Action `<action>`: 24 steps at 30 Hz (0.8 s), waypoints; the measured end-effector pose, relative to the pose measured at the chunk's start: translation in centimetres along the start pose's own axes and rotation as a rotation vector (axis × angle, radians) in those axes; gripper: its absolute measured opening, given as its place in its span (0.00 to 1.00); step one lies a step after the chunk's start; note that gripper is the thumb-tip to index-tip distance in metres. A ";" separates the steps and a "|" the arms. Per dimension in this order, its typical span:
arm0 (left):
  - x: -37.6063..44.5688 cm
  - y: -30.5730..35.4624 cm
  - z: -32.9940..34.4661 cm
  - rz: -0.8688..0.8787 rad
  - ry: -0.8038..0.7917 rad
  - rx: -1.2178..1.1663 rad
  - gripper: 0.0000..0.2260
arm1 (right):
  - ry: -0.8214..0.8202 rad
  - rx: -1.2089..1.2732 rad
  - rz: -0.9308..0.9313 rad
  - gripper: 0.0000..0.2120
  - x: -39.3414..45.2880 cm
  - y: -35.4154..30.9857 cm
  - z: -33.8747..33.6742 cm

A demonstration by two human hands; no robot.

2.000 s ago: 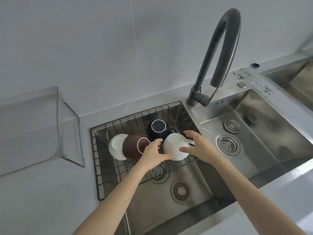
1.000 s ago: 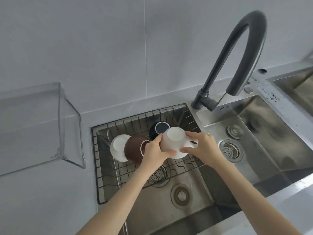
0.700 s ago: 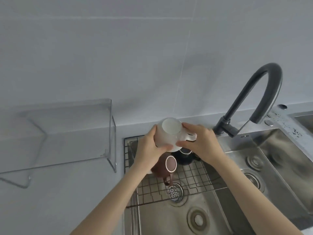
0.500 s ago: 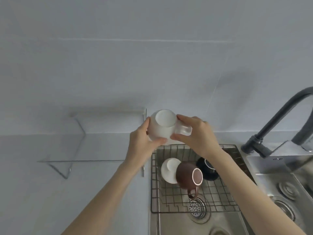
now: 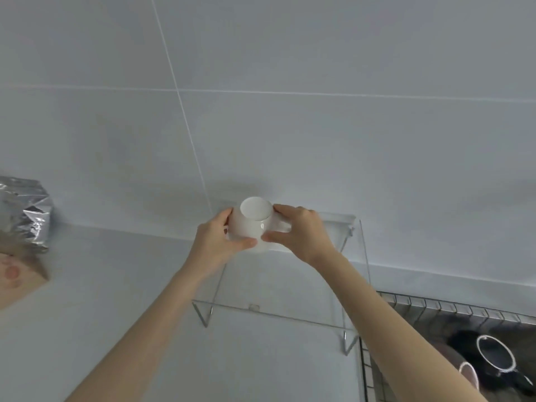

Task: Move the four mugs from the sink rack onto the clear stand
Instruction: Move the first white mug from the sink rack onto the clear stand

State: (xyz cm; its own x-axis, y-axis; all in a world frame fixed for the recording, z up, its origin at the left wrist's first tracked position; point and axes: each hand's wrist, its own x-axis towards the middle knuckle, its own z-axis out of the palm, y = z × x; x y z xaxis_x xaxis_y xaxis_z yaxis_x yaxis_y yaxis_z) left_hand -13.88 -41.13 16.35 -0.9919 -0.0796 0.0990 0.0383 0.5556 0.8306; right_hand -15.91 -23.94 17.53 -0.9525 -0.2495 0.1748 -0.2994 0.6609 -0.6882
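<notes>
I hold a white mug (image 5: 251, 224) upside down with both hands over the back left part of the clear stand (image 5: 278, 291). My left hand (image 5: 220, 242) grips its left side, and my right hand (image 5: 301, 236) grips its right side and covers the handle. Whether the mug touches the stand's top I cannot tell. At the lower right, the sink rack (image 5: 441, 307) holds a black mug (image 5: 490, 358) and a brown mug (image 5: 464, 369), partly hidden by my right forearm. A fourth mug is out of sight.
A silver foil bag (image 5: 26, 216) on a tan packet (image 5: 17, 277) stands at the left edge of the grey counter (image 5: 116, 285). The tiled wall (image 5: 290, 111) rises right behind the stand.
Both hands have carried the white mug up out of the sink rack and leftward over the clear stand. My view has swung left, so the tap and sink have left the frame.
</notes>
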 end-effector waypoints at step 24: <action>5.3 -4.9 -3.0 0.041 -0.222 0.113 0.32 | 0.057 -0.009 0.148 0.15 3.7 -0.1 6.4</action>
State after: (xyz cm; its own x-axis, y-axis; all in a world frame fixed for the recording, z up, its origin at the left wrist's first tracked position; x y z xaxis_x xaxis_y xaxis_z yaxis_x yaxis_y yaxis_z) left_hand -18.93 -46.80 14.44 -0.9925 0.1220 -0.0021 0.0776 0.6446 0.7606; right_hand -19.08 -29.45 13.78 -0.9877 -0.1091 0.1118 -0.1562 0.6941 -0.7028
